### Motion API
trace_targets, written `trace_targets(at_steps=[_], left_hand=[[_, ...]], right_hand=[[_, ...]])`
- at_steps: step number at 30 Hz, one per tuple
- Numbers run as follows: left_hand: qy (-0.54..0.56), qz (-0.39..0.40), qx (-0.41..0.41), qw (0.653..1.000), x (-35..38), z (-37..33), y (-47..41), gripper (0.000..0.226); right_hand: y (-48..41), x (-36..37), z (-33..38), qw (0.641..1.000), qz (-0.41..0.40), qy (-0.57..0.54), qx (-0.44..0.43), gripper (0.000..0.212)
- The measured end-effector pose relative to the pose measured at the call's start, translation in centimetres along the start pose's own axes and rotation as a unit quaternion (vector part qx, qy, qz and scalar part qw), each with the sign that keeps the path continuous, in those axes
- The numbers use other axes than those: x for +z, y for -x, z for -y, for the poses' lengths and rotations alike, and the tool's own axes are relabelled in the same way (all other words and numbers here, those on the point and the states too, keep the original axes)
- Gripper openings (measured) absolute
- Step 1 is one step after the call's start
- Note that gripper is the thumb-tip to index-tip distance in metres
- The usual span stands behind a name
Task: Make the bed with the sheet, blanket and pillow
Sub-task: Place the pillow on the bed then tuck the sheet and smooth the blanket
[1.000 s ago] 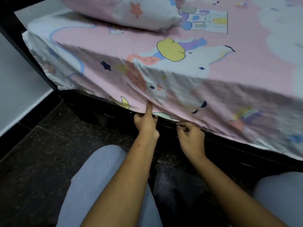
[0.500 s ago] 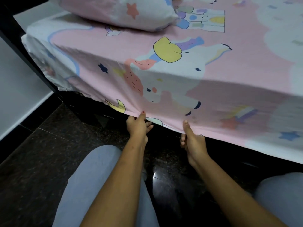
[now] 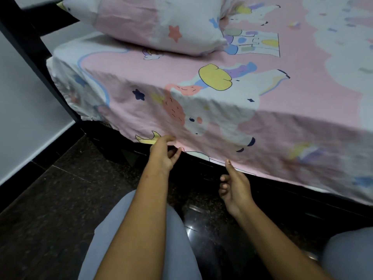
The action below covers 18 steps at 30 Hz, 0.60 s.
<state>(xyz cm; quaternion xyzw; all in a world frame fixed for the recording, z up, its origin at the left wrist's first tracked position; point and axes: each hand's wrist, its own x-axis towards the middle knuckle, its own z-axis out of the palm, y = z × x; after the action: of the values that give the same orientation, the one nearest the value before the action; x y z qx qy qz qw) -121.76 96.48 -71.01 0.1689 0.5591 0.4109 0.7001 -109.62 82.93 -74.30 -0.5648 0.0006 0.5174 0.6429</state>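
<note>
A pink sheet (image 3: 262, 93) printed with unicorns, stars and clouds covers the mattress and hangs down its near side. A matching pillow (image 3: 161, 23) lies at the head of the bed, top left. My left hand (image 3: 164, 153) pinches the sheet's lower hem between forefinger and thumb. My right hand (image 3: 235, 187) is just below the hem, fingers loosely curled; only its raised thumb tip touches the cloth. No blanket is in view.
The dark bed frame (image 3: 292, 196) runs under the hanging sheet. A black post (image 3: 38, 63) and a white wall (image 3: 22, 122) stand to the left. I crouch on dark polished floor (image 3: 50, 209), with my knees (image 3: 137, 239) in light blue trousers close to the bed.
Both hands gripped the hem and pulled it down half a second ago. My right hand has since let go and dropped lower; my left still holds the hem.
</note>
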Motion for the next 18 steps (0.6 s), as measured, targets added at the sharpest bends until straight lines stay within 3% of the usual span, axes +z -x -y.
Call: trace_targets(at_steps=[3,6,9,13,18], left_hand=[[0.111,-0.005,0.007,0.994,-0.6,-1.7,-0.5,0.017],[0.171,-0.018,0.024,0.985,-1.5,-2.8,-1.7,0.022],[0.137,-0.060,0.033,0.988,-2.2,-3.2,-3.3,0.035],[0.090,-0.105,0.048,0.989,-2.3,-2.8,-3.9,0.034],[0.103,-0.062,0.031,0.992,-2.5,-3.8,-3.9,0.018]], right_hand=[[-0.2,1.9,-0.1,0.996,0.057,-0.059,0.031,0.015],[-0.4,4.3,-0.5,0.995,0.082,-0.026,0.056,0.014],[-1.3,5.6,-1.2,0.995,0.066,0.058,0.038,0.028],[-1.8,5.7,-1.7,0.986,0.019,0.165,0.003,0.047],[-1.6,7.0,-1.6,0.997,0.024,0.064,0.033,0.040]])
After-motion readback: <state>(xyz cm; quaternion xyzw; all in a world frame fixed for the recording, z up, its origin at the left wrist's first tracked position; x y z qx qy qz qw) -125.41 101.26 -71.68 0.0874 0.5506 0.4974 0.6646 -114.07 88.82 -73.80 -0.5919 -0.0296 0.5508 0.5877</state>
